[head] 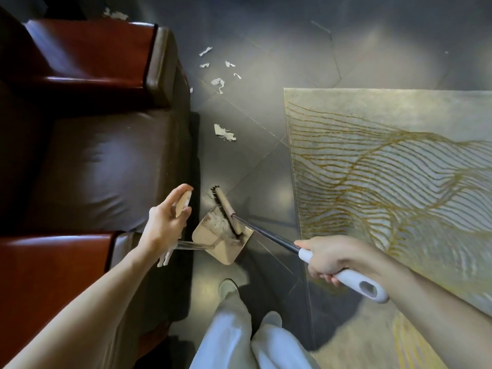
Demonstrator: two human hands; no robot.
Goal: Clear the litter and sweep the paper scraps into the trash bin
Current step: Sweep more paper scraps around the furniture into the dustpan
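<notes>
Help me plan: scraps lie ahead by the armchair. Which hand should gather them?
Likely right. The right hand grips the broom, whose bristles can reach the scraps; the left hand only holds the dustpan.

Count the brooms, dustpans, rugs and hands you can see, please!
broom: 1
dustpan: 1
rug: 1
hands: 2, the left hand on the dustpan's grip and the right hand on the broom's grip
Total: 5

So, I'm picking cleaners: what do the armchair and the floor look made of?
Armchair: looks like leather or faux leather, dark brown, glossy; soft sheen on the cushion. Floor: probably polished grey tile; thin joint lines, mirror-like glare.
</notes>
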